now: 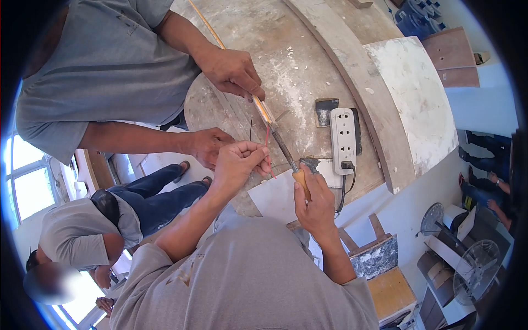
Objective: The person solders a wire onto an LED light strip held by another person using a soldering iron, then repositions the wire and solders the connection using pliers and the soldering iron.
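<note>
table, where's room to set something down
Bare but for white smears: the table between the co-worker's upper hand, curved board and power strip. Crowded: around the iron, by your left hand, the red wire and yellow strip.

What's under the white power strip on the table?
A dark piece sticks out past the right side of the power strip in the picture; the strip hides whatever else lies beneath.

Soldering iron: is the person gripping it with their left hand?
No, the right hand holds the soldering iron by its wooden handle, while the left hand holds a thin red wire.
</note>
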The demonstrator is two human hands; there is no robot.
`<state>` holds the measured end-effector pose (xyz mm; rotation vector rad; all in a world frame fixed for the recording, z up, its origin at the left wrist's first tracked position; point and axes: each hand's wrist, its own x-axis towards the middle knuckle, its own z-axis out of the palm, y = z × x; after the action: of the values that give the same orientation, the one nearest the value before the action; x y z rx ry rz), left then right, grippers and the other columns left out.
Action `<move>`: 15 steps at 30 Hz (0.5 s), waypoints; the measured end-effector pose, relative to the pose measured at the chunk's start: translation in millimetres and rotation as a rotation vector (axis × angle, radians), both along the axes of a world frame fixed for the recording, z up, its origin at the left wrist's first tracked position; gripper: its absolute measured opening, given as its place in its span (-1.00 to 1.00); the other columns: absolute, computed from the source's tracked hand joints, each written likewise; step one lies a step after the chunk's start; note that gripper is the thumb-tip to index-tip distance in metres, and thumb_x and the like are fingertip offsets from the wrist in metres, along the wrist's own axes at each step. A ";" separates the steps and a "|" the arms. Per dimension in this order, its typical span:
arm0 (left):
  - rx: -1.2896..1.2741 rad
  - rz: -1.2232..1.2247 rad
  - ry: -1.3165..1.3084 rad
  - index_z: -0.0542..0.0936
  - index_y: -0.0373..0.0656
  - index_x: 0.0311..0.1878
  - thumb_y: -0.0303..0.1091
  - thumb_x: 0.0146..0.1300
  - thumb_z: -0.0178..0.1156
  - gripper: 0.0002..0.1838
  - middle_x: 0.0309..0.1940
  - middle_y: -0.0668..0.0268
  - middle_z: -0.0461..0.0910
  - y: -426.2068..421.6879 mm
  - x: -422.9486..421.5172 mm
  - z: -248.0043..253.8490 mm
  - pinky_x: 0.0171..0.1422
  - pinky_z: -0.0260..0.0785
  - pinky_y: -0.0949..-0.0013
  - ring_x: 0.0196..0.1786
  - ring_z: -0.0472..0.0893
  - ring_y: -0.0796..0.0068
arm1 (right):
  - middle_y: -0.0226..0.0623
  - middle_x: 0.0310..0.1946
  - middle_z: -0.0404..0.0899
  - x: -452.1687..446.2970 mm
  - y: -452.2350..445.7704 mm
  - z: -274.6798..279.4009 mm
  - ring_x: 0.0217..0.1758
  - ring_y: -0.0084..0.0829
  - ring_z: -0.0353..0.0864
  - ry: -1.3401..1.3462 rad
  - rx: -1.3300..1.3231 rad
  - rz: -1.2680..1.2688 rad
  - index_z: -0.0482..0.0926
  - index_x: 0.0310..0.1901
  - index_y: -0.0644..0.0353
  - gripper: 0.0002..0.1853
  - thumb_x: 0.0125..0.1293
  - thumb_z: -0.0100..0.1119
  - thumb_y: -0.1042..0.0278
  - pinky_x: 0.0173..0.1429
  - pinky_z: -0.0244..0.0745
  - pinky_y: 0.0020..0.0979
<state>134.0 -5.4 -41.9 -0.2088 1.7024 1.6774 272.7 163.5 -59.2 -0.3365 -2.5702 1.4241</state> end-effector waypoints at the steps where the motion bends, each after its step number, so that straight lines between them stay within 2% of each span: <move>1: 0.003 0.001 0.001 0.64 -0.41 -0.09 -0.37 0.49 0.26 -0.78 -0.31 0.22 0.72 -0.1 0.1 -0.6 -0.25 0.60 0.52 -0.37 0.72 0.54 | -0.07 -0.34 0.51 -0.1 0.1 0.1 -0.36 -0.06 0.60 -0.002 -0.003 0.001 0.53 0.29 0.36 -0.52 0.32 0.27 0.54 -0.28 0.50 -0.17; 15: 0.004 -0.007 -0.013 0.64 -0.41 -0.08 -0.36 0.50 0.26 -0.77 -0.31 0.21 0.72 0.6 -1.1 -0.5 -0.25 0.60 0.52 -0.37 0.72 0.54 | -0.06 -0.34 0.51 -1.3 1.3 -0.7 -0.36 -0.06 0.60 0.019 -0.004 0.007 0.53 0.29 0.36 -0.51 0.32 0.26 0.54 -0.28 0.51 -0.17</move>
<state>132.9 -4.8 -42.3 -0.2105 1.6883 1.6705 271.5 164.9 -59.9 -0.3130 -2.5563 1.4282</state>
